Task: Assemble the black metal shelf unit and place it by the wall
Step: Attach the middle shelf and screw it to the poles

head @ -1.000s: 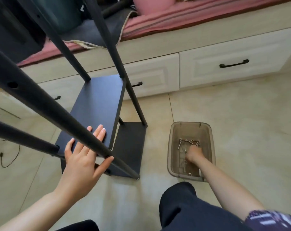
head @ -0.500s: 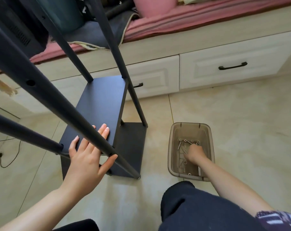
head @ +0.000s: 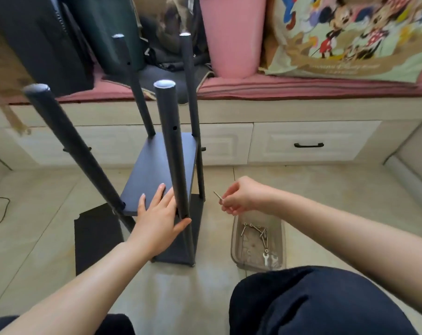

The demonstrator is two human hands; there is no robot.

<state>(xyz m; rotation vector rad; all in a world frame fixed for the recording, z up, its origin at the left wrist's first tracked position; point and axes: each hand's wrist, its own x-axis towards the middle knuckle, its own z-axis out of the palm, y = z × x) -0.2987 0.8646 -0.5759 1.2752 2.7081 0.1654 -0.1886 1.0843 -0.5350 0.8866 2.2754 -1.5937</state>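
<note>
Black metal shelf unit (head: 156, 170) standing on the tiled floor in front of the drawer bench, four round posts rising toward the camera, one shelf board (head: 152, 175) fitted partway up and a second panel low down near the floor. Near right post (head: 172, 151) showing an open screw hole just above the fitted board. Left hand (head: 156, 218) laid flat on the board's near edge, fingers straight and spread, thumb reaching round to the post's right side. Right hand (head: 239, 197) raised above the clear plastic bin (head: 258, 243), thumb and fingertips pinching a single silver screw (head: 217, 195), point aimed left toward the frame. Probably the step of fixing the board to the near post. Best done by keeping the flat palm pressing so board and post hole stay lined up, bringing the screw square to the hole, starting the thread by fingers before reaching for the small wrench (head: 265, 258) lying in the bin with the spare screws (head: 258, 232). Risk of cross-threading if entered at a slant. Loose dark panel (head: 96, 235) lying on the floor to the left.
</note>
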